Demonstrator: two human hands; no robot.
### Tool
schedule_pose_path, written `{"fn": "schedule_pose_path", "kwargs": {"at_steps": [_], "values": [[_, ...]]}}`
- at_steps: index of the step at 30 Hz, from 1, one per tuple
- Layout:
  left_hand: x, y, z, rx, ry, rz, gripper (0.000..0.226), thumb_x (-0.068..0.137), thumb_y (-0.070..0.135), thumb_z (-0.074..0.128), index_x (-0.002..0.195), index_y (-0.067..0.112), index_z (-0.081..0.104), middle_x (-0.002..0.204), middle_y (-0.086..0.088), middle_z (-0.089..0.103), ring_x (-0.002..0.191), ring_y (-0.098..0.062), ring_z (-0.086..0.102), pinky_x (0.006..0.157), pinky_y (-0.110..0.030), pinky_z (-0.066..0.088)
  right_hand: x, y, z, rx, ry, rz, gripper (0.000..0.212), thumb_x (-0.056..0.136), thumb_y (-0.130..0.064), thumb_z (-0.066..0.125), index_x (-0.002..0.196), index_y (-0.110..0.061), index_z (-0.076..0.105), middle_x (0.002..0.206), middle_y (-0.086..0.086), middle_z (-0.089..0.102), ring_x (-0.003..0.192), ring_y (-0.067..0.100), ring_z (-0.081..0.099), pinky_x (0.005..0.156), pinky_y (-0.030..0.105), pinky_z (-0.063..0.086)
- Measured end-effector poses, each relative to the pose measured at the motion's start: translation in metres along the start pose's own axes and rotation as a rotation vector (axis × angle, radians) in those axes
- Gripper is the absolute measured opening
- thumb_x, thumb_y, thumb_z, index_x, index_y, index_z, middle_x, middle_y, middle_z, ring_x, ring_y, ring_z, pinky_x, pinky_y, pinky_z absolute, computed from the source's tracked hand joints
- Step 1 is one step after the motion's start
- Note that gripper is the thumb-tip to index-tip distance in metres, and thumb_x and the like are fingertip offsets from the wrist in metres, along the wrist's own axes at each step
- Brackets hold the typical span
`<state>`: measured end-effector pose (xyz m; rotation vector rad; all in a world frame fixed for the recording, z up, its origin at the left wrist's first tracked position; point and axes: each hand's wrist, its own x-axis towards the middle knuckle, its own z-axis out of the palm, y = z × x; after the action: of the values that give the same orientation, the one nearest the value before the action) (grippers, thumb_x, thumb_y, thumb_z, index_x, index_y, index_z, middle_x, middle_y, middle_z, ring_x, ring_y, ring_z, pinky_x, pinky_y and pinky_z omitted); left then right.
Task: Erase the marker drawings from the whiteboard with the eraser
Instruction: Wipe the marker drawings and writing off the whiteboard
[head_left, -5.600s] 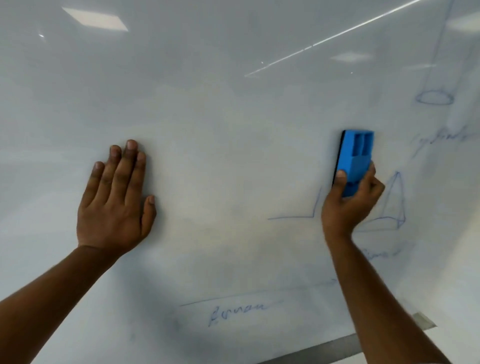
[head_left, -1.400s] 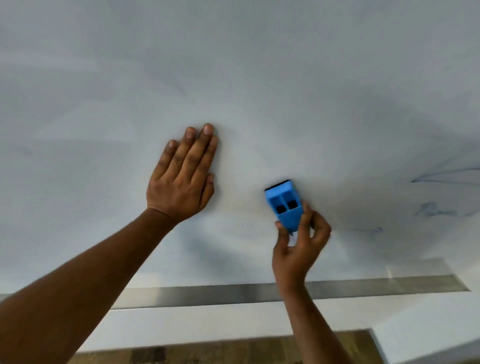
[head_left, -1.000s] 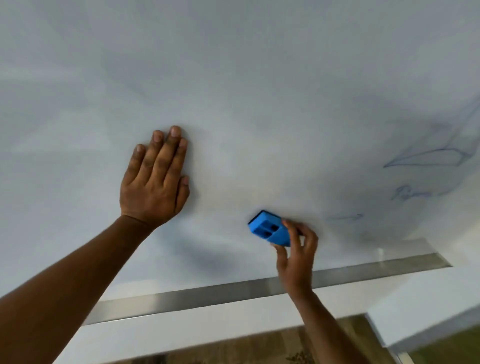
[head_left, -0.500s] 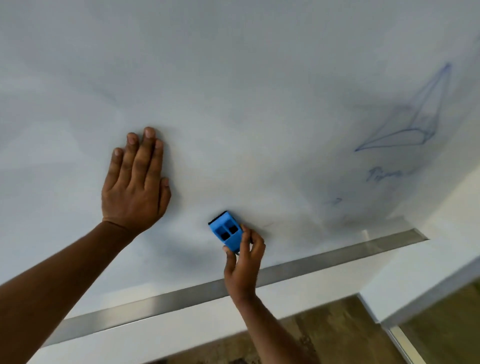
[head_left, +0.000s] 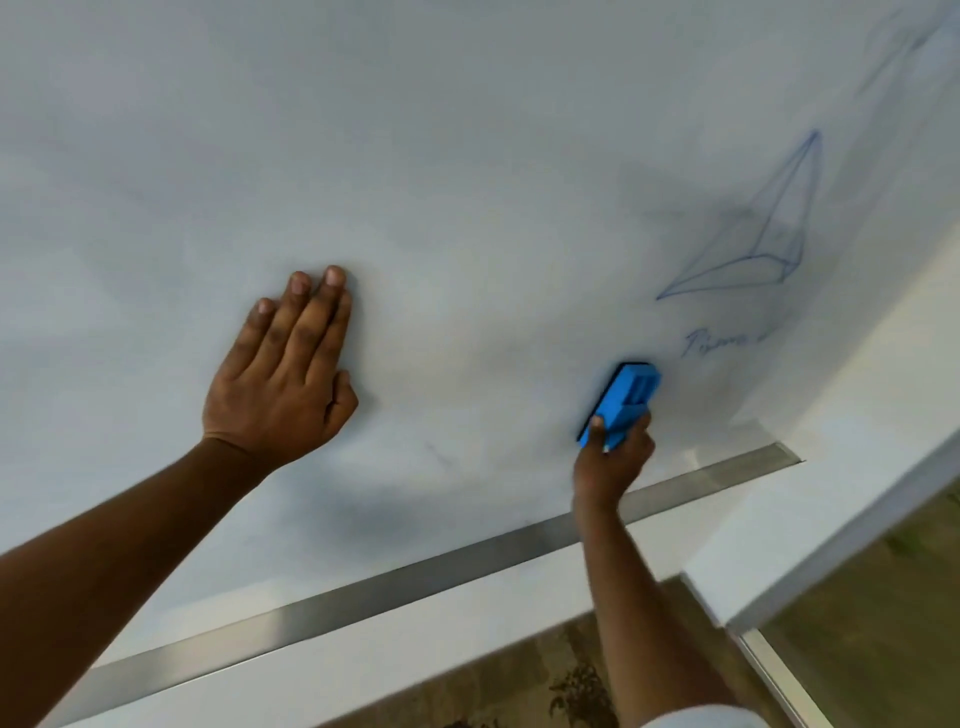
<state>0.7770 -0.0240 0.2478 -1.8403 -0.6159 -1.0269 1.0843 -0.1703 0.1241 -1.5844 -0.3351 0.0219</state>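
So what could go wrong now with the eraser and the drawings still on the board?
1. The right hand holds only the lower end of the blue eraser; with such a short grip it might twist or slip.
2. The pyramid drawing and the scribbled word sit up and to the right, so a short wipe could miss them.
3. The left hand lies flat on the whiteboard and may smudge it.

Metal strip (head_left: 415, 582): ran along the lower edge, below the grip.
White wall (head_left: 852, 499): lay right of the grip.
Brown patterned floor (head_left: 498, 686): showed far below.
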Motion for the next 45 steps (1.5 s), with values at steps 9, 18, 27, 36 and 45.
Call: {"fn": "schedule_pose_path", "kwargs": {"at_steps": [9, 18, 27, 36, 45], "values": [[-0.002, -0.009, -0.002, 0.000, -0.013, 0.068, 0.075, 0.101, 0.032, 0.051, 0.168, 0.001, 0.033, 0.180, -0.011, 0.019, 0.168, -0.026, 0.018, 0.137, -0.041, 0.015, -0.119, 0.001, 0.036, 0.056, -0.281, -0.330, 0.056, 0.094, -0.008, 0.071, 0.145, 0.003, 0.050, 0.132, 0.022, 0.050, 0.129, 0.028, 0.055, 0.107, 0.036, 0.050], [-0.007, -0.004, 0.007, 0.074, -0.001, 0.077, 0.077, 0.098, 0.031, 0.047, 0.167, 0.000, 0.034, 0.180, -0.014, 0.020, 0.167, -0.030, 0.020, 0.138, -0.042, 0.013, -0.027, 0.011, 0.017, 0.088, -0.008, 0.013, 0.072, 0.100, -0.023, 0.066, 0.157, 0.002, 0.031, 0.132, 0.033, 0.045, 0.125, 0.041, 0.052, 0.109, 0.049, 0.046], [-0.004, -0.011, -0.006, -0.119, -0.082, 0.102, 0.074, 0.103, 0.022, 0.052, 0.170, 0.003, 0.026, 0.181, -0.010, 0.015, 0.168, -0.027, 0.017, 0.138, -0.041, 0.012, -0.219, -0.013, 0.073, 0.032, -0.345, -0.268, 0.056, 0.093, -0.009, 0.072, 0.144, 0.004, 0.052, 0.131, 0.020, 0.052, 0.125, 0.026, 0.061, 0.102, 0.021, 0.052], [-0.055, -0.172, -0.066, -0.084, -0.112, 0.016, 0.072, 0.110, 0.034, 0.047, 0.173, 0.010, 0.020, 0.182, -0.002, 0.006, 0.169, -0.021, 0.009, 0.138, -0.039, 0.010, -0.130, -0.021, 0.056, -0.220, -0.088, -0.227, 0.071, 0.101, -0.008, 0.061, 0.160, 0.004, 0.022, 0.145, 0.030, 0.039, 0.136, 0.043, 0.047, 0.111, 0.047, 0.047], [-0.139, -0.288, -0.090, -0.093, -0.077, 0.033, 0.073, 0.110, 0.032, 0.051, 0.171, 0.005, 0.024, 0.180, -0.008, 0.014, 0.169, -0.023, 0.012, 0.137, -0.040, 0.013, -0.314, -0.058, 0.155, 0.027, 0.056, -0.186, 0.052, 0.106, -0.018, 0.056, 0.148, 0.009, 0.043, 0.133, 0.029, 0.050, 0.117, 0.039, 0.059, 0.088, 0.022, 0.045]]}}
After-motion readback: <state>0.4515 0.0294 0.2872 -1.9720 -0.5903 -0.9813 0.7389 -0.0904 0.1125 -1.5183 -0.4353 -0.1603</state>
